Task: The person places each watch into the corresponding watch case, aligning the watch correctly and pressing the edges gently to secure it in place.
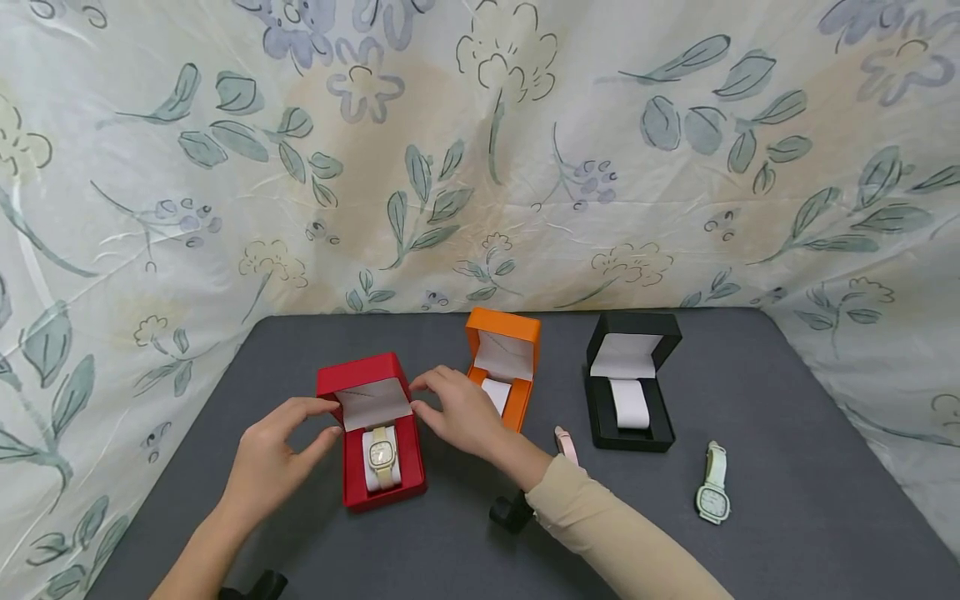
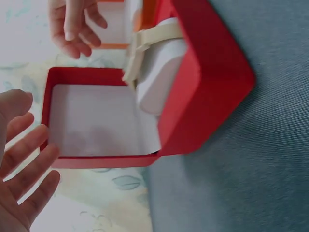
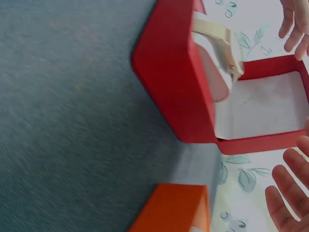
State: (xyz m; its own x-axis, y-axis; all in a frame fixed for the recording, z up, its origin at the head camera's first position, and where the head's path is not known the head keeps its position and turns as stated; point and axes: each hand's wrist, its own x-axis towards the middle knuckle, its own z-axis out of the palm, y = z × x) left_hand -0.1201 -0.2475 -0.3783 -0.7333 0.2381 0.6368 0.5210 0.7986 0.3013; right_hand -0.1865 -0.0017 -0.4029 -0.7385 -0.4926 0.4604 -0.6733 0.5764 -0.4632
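Note:
A red watch box (image 1: 384, 492) stands with its lid up on the grey table. Inside, a cream-strapped watch (image 1: 382, 454) is wrapped round a white cushion (image 1: 370, 467). My left hand (image 1: 272, 454) is at the lid's left side, fingers extended and thumb apart. On the lid's other side is my right hand (image 1: 461, 410), its fingertips close to the edge. Both wrist views show the fingers spread loosely with nothing between them; whether any fingertip touches the lid, I cannot tell.
Behind my right hand an orange watch box (image 1: 517, 404) stands open with a white cushion. An open black watch box (image 1: 633, 442) is further right, near a pale green watch (image 1: 712, 492). A pink watch strap (image 1: 566, 445) is partly hidden by my right arm. Floral cloth (image 1: 420, 208) hangs behind.

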